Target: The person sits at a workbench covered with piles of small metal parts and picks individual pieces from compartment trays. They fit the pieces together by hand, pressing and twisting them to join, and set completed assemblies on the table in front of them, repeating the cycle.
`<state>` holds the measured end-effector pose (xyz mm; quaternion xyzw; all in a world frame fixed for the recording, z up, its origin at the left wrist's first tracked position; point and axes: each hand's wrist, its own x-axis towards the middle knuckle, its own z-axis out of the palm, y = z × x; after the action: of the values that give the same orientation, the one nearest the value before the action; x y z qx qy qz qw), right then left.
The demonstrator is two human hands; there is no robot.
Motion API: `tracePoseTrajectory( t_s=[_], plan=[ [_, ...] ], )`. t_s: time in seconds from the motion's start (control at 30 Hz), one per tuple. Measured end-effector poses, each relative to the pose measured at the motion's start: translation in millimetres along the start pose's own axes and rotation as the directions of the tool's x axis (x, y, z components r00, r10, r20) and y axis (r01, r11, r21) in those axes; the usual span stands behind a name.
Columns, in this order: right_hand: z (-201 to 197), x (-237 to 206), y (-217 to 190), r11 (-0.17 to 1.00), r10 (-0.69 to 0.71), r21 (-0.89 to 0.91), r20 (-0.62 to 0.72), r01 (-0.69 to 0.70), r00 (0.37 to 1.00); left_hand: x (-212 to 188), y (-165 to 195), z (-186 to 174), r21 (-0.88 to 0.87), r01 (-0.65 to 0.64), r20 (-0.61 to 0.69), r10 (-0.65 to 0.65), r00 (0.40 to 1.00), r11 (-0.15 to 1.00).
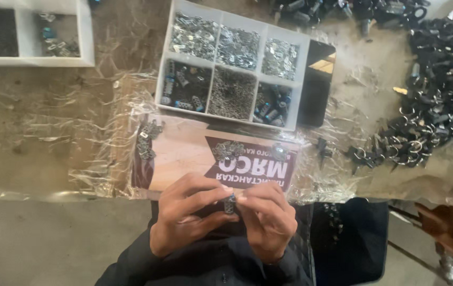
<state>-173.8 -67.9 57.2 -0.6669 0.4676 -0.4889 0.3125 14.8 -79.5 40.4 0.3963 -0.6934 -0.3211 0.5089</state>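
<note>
My left hand (184, 212) and my right hand (266, 217) meet at the table's near edge, fingertips pinched together on a small dark metal part (230, 204) held between them. Just beyond them lies a flat printed cardboard sheet (184, 153) with a small pile of metal clips (147, 140) at its left corner and a cluster of small metal pieces (229, 150) near its middle. Behind the sheet stands a white divided tray (213, 63) whose compartments hold silvery clips, fine chain and dark cylindrical parts.
A large heap of black parts with key rings (433, 106) fills the right side. Another white tray (86, 37) sits at the top left. Crinkled clear plastic film (104, 132) covers the brown table. A dark bag (351, 233) hangs below the edge.
</note>
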Motion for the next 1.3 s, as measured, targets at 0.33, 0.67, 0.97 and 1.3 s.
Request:
tracePoseTrajectory(
  t_s=[0.33, 0.67, 0.97, 1.3],
  plan=[
    [-13, -7, 13, 0.999, -0.031, -0.041, 0.023, 0.032, 0.999, -7, 0, 17, -0.041, 0.095, 0.022, -0.094, 0.995, 0.995],
    [-29, -21, 28, 0.811, 0.421, 0.318, 0.264, -0.491, 0.868, -4, -1, 24, -0.042, 0.041, 0.06, -0.038, 0.997, 0.998],
    [-16, -26, 39, 0.871, 0.061, -0.49, 0.028, -0.039, 0.998, -12, -9, 8, -0.196, 0.188, -0.012, -0.195, 0.981, 0.962],
    [-72, 13, 79, 0.529, -0.144, -0.844, -0.193, -0.09, 0.971, -13, -30, 4, -0.16, 0.196, -0.092, -0.213, 0.973, 0.967]
  ],
)
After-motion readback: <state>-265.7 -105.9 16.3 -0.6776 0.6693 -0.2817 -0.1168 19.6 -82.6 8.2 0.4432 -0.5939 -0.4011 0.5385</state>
